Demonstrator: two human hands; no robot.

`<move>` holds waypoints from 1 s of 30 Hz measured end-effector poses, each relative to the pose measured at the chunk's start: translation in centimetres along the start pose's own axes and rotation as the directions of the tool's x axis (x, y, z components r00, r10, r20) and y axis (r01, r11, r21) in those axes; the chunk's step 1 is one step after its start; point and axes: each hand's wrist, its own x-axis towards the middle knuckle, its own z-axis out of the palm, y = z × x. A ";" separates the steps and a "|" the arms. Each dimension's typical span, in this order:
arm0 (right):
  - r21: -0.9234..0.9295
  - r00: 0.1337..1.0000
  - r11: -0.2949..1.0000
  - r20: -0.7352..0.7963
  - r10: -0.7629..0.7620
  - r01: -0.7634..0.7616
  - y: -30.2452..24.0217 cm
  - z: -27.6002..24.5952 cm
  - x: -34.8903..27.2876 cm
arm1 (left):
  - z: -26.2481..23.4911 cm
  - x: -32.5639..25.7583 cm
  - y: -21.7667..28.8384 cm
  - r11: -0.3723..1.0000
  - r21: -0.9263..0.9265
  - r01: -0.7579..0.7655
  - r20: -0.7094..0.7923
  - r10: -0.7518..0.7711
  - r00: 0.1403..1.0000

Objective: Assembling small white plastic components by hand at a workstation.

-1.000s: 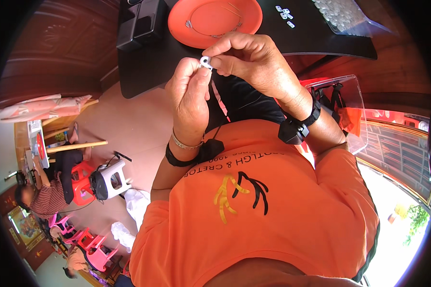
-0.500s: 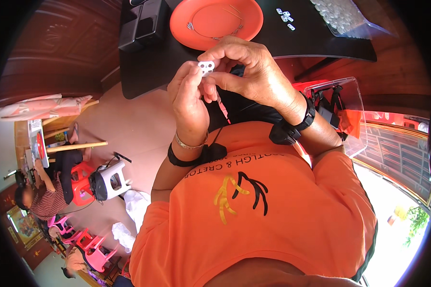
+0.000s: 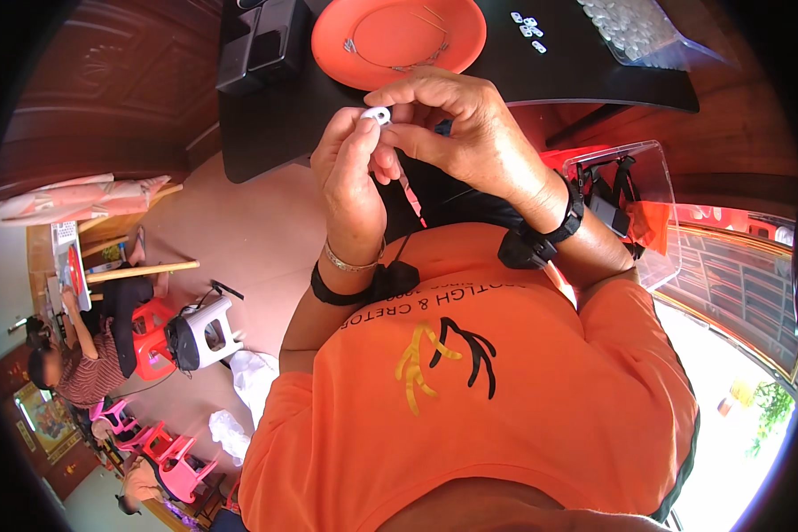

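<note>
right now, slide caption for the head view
Left hand pinches a small white piece, right hand alongside, near an orange plate on a black table.

Carrier: black table (image 3: 566, 75), plain dark top; near-left corner rounded, far edge out of view. Along left edge: dark box (image 3: 262, 51) with compartments, cut off by upper limit of view. Just beside it, toward middle of near edge: round orange-red plate (image 3: 383, 37), wide rim, near side partly hidden. Between plate and right edge, well in from near edge: several small white pieces (image 3: 529, 24), loosely clustered, one nearer to near edge; exact count unclear. At right edge: clear tray (image 3: 676, 53), heaped with translucent pieces.
</note>
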 end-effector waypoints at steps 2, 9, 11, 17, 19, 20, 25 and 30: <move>0.084 0.993 0.990 -0.019 0.117 -0.115 -0.3 0.6 -0.3 | 0.4 0.0 -0.1 1.000 0.013 -0.021 -0.044 0.022 0.999; 0.098 0.983 0.994 -0.171 0.063 -0.046 0.0 1.5 -0.4 | 0.5 0.2 -0.8 0.993 0.059 -0.104 -0.056 0.108 0.993; 0.042 0.986 0.999 -0.167 0.027 -0.020 0.0 1.4 -0.5 | 0.5 0.2 -0.8 0.997 0.039 -0.073 -0.037 0.074 0.997; 0.406 0.951 0.868 0.007 0.310 -0.286 0.6 0.7 -0.7 | 0.3 0.1 -0.6 0.996 -0.073 0.058 -0.016 -0.059 0.998; 0.453 0.940 0.831 0.054 0.337 -0.324 0.6 0.4 -0.6 | 0.1 0.2 -0.9 0.993 -0.114 0.039 -0.025 -0.042 0.999; 0.454 0.940 0.830 0.055 0.338 -0.325 0.7 0.4 -0.6 | 0.1 0.2 -1.0 0.993 -0.114 0.039 -0.026 -0.043 0.999; 0.448 0.933 0.825 0.063 0.354 -0.343 0.8 0.4 -0.6 | 0.0 0.3 -0.8 0.994 -0.103 0.025 -0.046 -0.030 0.998; 0.422 0.927 0.832 0.064 0.369 -0.360 0.7 0.3 -0.7 | 0.0 0.3 -0.8 0.992 -0.126 0.028 -0.038 -0.033 0.999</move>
